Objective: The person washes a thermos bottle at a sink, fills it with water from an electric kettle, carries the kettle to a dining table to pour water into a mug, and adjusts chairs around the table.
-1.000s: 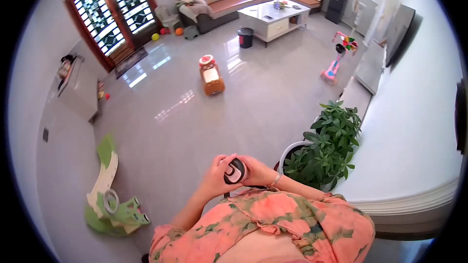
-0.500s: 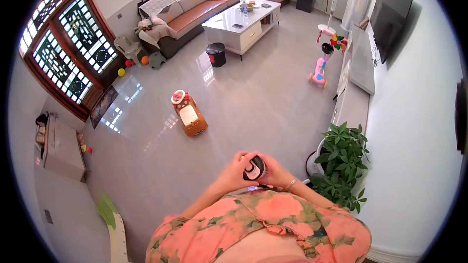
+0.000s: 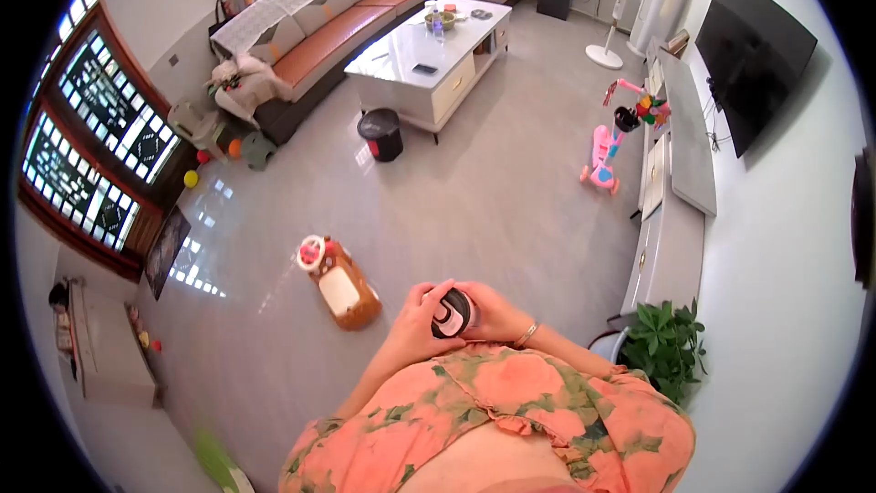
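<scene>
Close in front of my body, a round bottle (image 3: 452, 315) with a black lid and a pale loop-shaped marking or handle on top is held between both hands. My left hand (image 3: 413, 321) closes round its left side, fingers over the upper edge. Against the right side, my right hand (image 3: 497, 312) is wrapped, with a bracelet at the wrist. The bottle's lower part is hidden by my hands and the floral shirt (image 3: 493, 383).
A brown ride-on toy (image 3: 342, 290) stands ahead on the left. A black bin (image 3: 380, 135) is beside the white coffee table (image 3: 401, 73). To the right are a pink scooter (image 3: 601, 160), the long TV cabinet (image 3: 671, 246) and a potted plant (image 3: 664, 347).
My view has shifted forward and to the right. The ride-on toy, bin and scooter appear lower and nearer. Both hands keep hold of the bottle.
</scene>
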{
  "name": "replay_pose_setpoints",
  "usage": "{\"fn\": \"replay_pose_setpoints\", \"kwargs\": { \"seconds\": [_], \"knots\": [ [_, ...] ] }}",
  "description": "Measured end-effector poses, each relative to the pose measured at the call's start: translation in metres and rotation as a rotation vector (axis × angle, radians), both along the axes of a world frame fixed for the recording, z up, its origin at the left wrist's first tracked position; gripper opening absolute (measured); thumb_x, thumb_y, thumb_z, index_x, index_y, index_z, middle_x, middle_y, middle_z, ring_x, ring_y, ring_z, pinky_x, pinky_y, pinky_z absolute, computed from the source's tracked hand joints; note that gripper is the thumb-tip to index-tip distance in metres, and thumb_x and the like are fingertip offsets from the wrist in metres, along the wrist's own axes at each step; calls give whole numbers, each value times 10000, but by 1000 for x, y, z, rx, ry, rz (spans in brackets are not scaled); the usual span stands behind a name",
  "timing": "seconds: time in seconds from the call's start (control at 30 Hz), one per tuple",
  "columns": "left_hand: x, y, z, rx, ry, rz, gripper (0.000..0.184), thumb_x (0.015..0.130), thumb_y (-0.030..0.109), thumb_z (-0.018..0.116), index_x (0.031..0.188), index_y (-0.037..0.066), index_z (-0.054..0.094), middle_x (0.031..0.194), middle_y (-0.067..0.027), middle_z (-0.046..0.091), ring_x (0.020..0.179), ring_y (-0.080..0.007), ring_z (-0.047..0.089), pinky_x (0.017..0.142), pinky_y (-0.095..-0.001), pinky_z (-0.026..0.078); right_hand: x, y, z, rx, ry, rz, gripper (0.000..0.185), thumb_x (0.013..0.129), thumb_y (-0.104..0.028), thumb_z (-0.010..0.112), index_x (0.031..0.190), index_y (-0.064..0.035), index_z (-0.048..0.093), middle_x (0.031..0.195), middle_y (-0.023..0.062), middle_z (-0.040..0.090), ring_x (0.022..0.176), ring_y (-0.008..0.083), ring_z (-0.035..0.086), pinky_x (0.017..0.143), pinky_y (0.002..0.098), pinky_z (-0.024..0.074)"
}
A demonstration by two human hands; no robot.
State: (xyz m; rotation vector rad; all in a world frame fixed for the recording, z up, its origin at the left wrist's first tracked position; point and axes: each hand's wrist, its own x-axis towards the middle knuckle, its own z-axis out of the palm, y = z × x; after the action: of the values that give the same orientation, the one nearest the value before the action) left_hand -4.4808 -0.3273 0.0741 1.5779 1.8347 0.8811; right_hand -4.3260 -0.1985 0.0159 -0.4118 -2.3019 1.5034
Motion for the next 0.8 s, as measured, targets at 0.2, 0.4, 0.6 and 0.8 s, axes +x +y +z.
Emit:
{"fn": "replay_pose_setpoints", "kwargs": {
  "seconds": [0.2,0.4,0.6,0.8],
  "knots": [
    [-95,182,23,156,83,-247,888,597,278,847,1358,122,416,1229,-187,452,1098,-363,515,917,-414,458,-67,143,27,45,17,-167,739,604,-131,829,1248,-42,477,1165,167,556,1096,320,540,934,393,450],
    [-128,359,10,95,19,-589,859,621,259,825,1364,144,409,1232,-180,452,1106,-360,507,923,-410,458,-86,262,18,-34,-24,-493,727,626,-155,844,1232,-27,463,1124,150,563,1054,284,565,897,371,465],
    [-148,531,-8,66,30,-666,848,660,286,808,1382,164,381,1226,-179,448,1105,-355,505,925,-404,454,-107,421,0,-83,46,-538,656,627,-93,803,1199,-39,487,1115,143,562,1032,274,569,883,358,462],
    [-197,696,21,162,129,-601,852,675,321,804,1390,156,371,1216,-188,442,1084,-353,516,903,-397,462,-157,605,27,23,18,-461,683,592,-134,836,1178,-46,496,1089,133,582,1011,310,579,850,378,480]
  ]
}}
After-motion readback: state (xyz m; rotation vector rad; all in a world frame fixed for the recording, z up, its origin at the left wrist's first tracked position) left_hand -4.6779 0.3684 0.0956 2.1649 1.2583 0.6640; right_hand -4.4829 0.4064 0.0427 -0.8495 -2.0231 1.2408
